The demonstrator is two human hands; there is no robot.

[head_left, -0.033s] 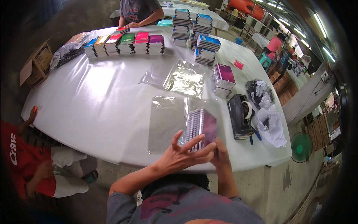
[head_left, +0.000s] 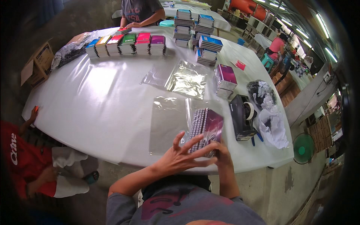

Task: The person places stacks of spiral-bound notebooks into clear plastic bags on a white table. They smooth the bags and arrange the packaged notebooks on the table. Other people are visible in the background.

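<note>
A stack of spiral notebooks (head_left: 213, 125) with a purple cover stands tilted at the table's near edge, with clear plastic film over it. Across its near left side my left hand (head_left: 182, 153) spreads its fingers, some of them touching the spiral bindings. My right hand (head_left: 224, 155) grips the stack's near right end, its fingers partly hidden behind the stack and the left hand. Under and left of the stack lies a flat clear plastic sheet or bag (head_left: 167, 125). More clear plastic bags (head_left: 186, 80) lie just beyond.
A black tape dispenser (head_left: 240, 118) and blue-handled scissors (head_left: 258, 137) sit to the right, near crumpled white plastic (head_left: 272, 127). Another purple notebook stack (head_left: 225, 77) stands behind. Coloured notebook piles (head_left: 128, 45) line the far side, where a person (head_left: 140, 15) stands. Someone in red (head_left: 28, 161) is at left.
The notebook stack has shifted slightly right and turned, showing more of its purple cover. My right hand has moved a little with it; the left hand's fingers have shifted slightly.
</note>
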